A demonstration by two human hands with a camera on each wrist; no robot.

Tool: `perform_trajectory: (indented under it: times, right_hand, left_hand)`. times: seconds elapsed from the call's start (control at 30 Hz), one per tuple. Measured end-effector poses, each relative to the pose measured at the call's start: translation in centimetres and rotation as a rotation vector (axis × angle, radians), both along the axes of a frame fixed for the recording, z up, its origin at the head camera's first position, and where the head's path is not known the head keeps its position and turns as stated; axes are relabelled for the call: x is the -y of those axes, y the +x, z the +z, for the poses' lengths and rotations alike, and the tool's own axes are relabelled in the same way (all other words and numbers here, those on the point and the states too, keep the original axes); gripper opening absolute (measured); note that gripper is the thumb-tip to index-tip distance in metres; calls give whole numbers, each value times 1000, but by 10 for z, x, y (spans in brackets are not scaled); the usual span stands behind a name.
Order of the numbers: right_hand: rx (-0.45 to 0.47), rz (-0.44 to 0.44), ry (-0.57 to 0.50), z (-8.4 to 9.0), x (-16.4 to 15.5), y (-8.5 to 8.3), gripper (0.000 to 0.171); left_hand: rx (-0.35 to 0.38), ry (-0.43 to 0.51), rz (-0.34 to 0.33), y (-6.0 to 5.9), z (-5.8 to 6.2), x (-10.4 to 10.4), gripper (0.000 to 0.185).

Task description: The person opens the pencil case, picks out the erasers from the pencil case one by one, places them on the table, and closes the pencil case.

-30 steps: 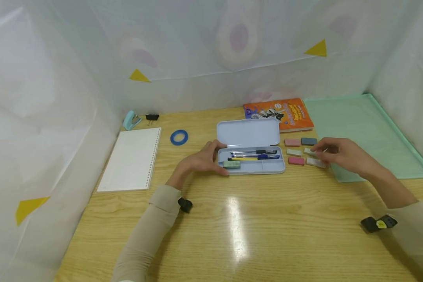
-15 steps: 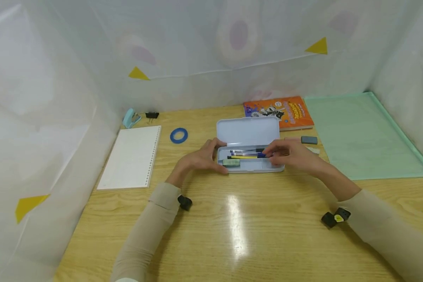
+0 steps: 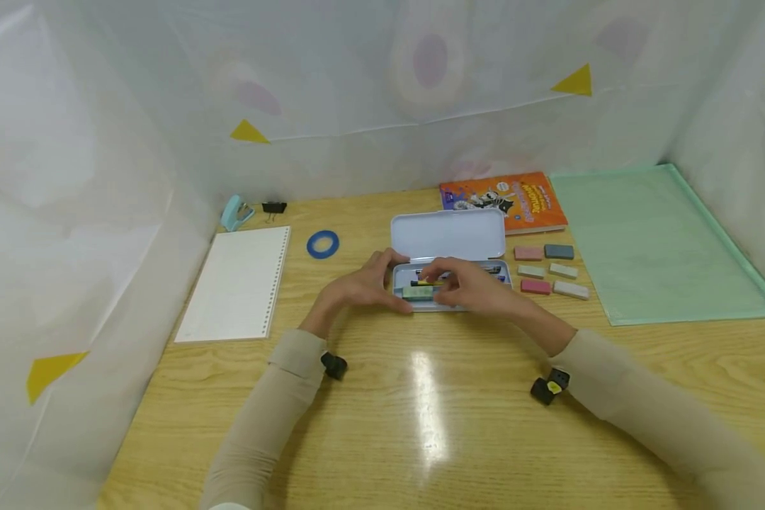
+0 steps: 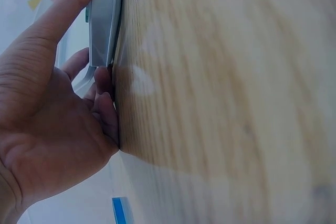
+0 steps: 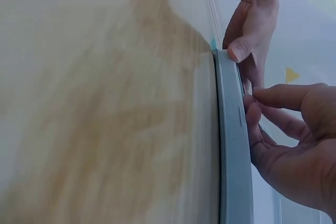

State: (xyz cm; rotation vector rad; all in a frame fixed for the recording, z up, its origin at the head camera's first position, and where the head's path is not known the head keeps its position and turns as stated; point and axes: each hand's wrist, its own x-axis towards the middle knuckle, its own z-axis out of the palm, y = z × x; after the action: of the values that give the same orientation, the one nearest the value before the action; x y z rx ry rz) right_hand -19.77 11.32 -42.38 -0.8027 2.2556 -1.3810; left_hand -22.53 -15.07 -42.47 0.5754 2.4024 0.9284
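Note:
A pale blue pencil case (image 3: 449, 237) lies open on the wooden table, lid tipped back. Its tray holds several pens, a yellow pen (image 3: 423, 282) among them, and a green eraser (image 3: 418, 292). My left hand (image 3: 389, 283) grips the case's left end, thumb along the front wall (image 4: 105, 19) and fingers behind it. My right hand (image 3: 430, 278) hovers over the tray with curled fingers. In the right wrist view its thumb and forefinger (image 5: 273, 98) meet just past the case rim (image 5: 233, 145). What they pinch is hidden.
Several erasers (image 3: 535, 286) lie in two rows right of the case, beside a green folder (image 3: 650, 241). An orange book (image 3: 503, 198) sits behind. To the left are a blue tape ring (image 3: 323, 244), a notebook (image 3: 239, 283), a stapler (image 3: 234, 212) and a binder clip (image 3: 274, 207).
My right hand left the erasers at the right and swept left across the case to the pens. The left hand and the case stayed put.

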Motion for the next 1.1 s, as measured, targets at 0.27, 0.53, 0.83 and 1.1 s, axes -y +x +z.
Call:
perform_trajectory:
  times: [0.27,0.53,0.83,1.1]
  right_hand:
    - [-119,-64,112,3,17,-1,30]
    - [-154,-104,122,2,18,0,26]
    - [-44,-160,15,4,-22,6,16]
    - [13,-235,5,8,-91,14,17]
  left_hand:
    - [11,-14,-21,-1,3,-1,90]
    - [7,-34,-42,-3,3,1,96]
    - [-1,-27,-48,-3,-1,2,96]
    - [14,-1,-37,0,3,2,97]
